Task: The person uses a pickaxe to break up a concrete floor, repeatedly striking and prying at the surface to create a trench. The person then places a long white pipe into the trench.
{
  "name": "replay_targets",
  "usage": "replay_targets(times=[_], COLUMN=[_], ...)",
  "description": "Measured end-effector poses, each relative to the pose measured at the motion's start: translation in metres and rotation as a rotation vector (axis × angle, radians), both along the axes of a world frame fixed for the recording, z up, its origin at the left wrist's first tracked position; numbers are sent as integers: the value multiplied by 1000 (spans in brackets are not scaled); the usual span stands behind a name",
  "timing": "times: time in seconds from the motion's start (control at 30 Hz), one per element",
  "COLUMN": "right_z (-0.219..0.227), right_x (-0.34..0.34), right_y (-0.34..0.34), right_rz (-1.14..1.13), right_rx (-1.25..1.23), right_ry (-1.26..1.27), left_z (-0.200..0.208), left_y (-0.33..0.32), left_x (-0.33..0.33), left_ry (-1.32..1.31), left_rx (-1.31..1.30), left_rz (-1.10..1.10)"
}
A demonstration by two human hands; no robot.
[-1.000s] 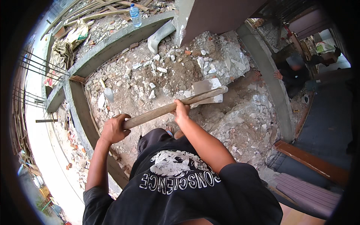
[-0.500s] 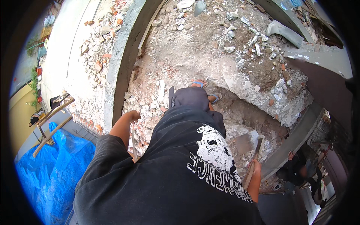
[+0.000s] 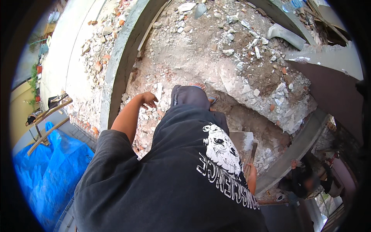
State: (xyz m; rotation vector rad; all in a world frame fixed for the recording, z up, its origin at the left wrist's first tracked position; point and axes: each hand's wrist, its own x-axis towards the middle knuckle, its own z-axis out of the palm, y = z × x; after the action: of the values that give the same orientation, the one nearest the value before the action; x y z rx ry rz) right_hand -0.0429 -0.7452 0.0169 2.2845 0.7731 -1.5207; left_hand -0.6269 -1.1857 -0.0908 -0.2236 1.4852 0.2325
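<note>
My left hand (image 3: 148, 99) is out to the side over broken rubble (image 3: 201, 50), holding nothing, fingers loosely apart. My right hand (image 3: 250, 174) shows low beside my black shirt, closed around a wooden handle (image 3: 253, 149). The handle runs up to a flat grey tool blade (image 3: 240, 140) that rests on the dug earth by my leg. Much of the tool is hidden behind my body. My sandalled foot (image 3: 210, 98) stands at the edge of the dug hollow.
A curved concrete beam (image 3: 116, 65) borders the rubble on the left, with a blue tarp (image 3: 50, 166) below it. A grey concrete column (image 3: 328, 58) rises on the right. Another person (image 3: 305, 181) crouches below at lower right. A plastic bottle (image 3: 293, 4) lies at the top.
A second ago both hands held the long handle across my front. My left hand has let go, the tool has swung down to my right side, and my view has turned left.
</note>
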Motion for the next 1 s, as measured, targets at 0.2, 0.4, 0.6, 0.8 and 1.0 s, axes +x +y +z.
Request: replay_targets(times=[0.2, 0.4, 0.6, 0.8, 1.0], right_z=[-49, -63, -62, -56, -81], right_x=[22, -2, -18, -23, -17], right_y=[37, 33, -1, -52, -131], right_rz=[-61, 75, -43, -286, -512], right_rx=[0, 121, 201, 216, 209], right_ry=[77, 44, 102, 135, 122], left_z=[7, 2, 8, 10, -1], left_y=[-3, 33, 111, 169, 212], left_x=[42, 51, -5, -65, -97], left_ry=[167, 256, 375, 403, 383], left_rx=[-142, 54, 256, 341, 348], left_rz=[62, 64, 98, -51, -178])
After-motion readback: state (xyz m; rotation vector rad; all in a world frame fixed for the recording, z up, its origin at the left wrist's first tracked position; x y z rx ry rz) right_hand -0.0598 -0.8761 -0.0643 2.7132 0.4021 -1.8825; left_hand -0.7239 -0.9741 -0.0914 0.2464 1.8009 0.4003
